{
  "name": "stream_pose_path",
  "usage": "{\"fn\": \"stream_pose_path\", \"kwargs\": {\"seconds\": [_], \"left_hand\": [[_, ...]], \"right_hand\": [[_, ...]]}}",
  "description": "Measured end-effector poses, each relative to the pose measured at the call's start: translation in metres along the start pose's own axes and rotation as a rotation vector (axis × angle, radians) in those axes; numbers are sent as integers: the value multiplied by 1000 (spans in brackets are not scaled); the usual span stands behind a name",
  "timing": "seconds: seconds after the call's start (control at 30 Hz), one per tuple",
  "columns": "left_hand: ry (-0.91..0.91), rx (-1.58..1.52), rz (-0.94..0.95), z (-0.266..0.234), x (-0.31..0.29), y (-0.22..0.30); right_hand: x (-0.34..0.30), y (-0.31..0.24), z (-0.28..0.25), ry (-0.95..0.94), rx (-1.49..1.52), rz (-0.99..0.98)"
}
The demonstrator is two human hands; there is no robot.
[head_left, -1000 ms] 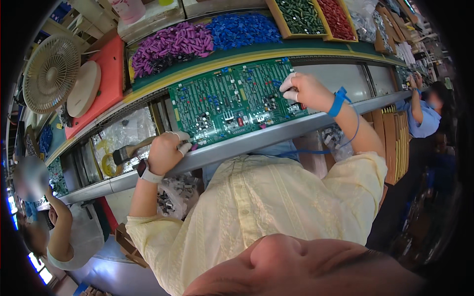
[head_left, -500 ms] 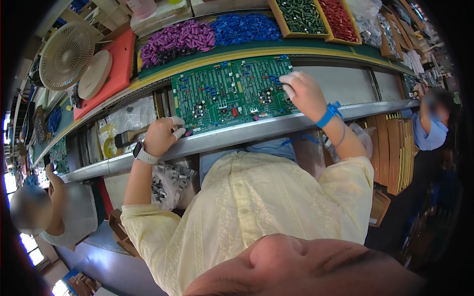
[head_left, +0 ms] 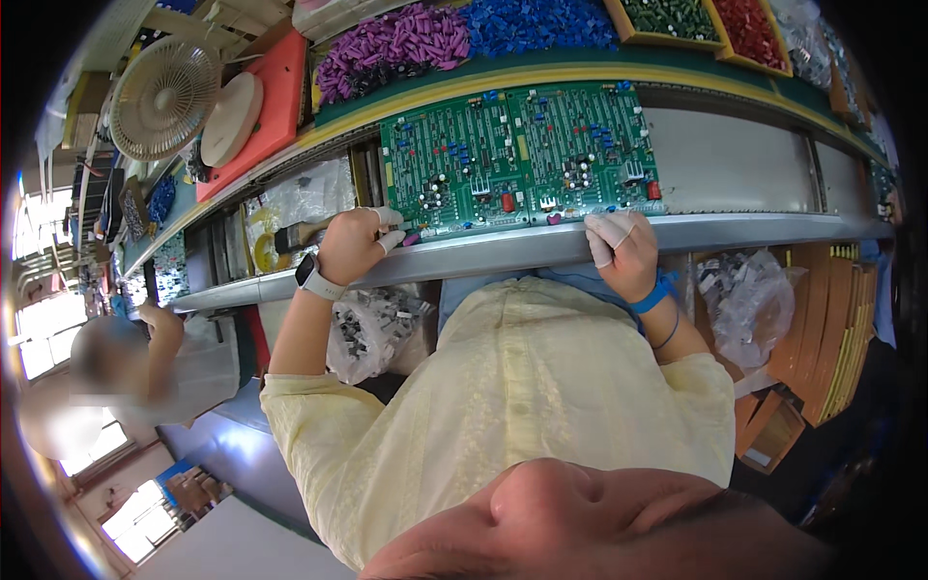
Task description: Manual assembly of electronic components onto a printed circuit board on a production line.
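- Along the metal rail [head_left: 493, 244], a left circuit board [head_left: 454, 159] and a right circuit board [head_left: 585, 145] lie face up, side by side, their edges meeting
- At the lower left corner of the left board is the left hand [head_left: 358, 246], fingers bent, thumb and forefinger slightly apart; I can't tell whether they grip anything
- Near the lower edge of the right board, the right hand [head_left: 626, 256] has its fingers folded inward; anything inside them is hidden from me
- Both boards already carry many parts, a red component [head_left: 508, 202] among them, so the work looks well along to me; how many places are left unfilled I can't make out
- Beyond, on the green-topped table [head_left: 570, 64], plenty of loose parts lie unused: a purple pile [head_left: 396, 48] and a blue pile [head_left: 541, 24]
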State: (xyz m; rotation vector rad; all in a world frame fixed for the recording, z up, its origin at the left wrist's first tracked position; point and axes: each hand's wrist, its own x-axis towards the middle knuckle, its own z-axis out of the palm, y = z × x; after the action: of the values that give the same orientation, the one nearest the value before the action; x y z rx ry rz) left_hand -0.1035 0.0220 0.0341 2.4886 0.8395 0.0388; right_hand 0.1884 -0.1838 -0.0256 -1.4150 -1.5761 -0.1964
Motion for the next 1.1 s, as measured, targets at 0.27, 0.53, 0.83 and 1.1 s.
{"fn": "stream_pose_path", "kwargs": {"seconds": [0.27, 0.53, 0.83, 1.1], "left_hand": [[-18, 72, -46, -1, 6, 5], [-97, 34, 5, -6, 19, 3], [-71, 40, 39, 0, 17, 1], [-127, -55, 154, 18, 46, 8]], "right_hand": [[-6, 7, 3, -18, -63, -45], [-5, 7, 4, -1, -73, -43], [10, -28, 31, -150, 178, -131], [37, -96, 109, -803, 66, -195]]}}
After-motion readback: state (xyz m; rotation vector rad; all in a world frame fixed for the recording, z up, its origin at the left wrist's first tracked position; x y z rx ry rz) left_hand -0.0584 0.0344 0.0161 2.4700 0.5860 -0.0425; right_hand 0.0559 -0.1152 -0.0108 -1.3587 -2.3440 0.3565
